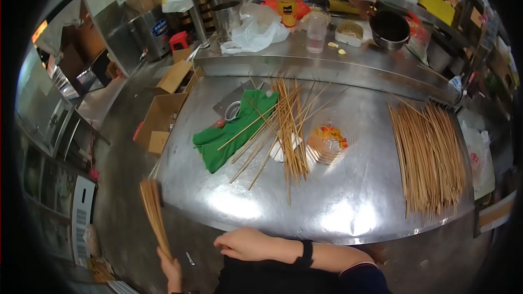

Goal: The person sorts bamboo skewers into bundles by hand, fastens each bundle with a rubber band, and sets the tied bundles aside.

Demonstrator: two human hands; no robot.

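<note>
My left hand [171,272], at the lower left, is closed around the lower end of a bundle of bamboo skewers [153,209]. The bundle stands nearly upright beside the table's front left corner, its upper ends fanned a little. My right hand [248,244] lies across in front of my body, below the table edge. Its fingers are loosely bent and a little apart, with nothing visible in them. A loose pile of skewers [291,130] lies criss-crossed on the steel table [245,207], partly over a green cloth [239,133].
A big row of skewers [430,158] covers the table's right side. A clear container with red and yellow bits [329,140] stands mid-table. The back shelf holds a plastic bag [256,27], a bottle [287,8] and a dark pot [390,26]. A cardboard box [158,117] sits left.
</note>
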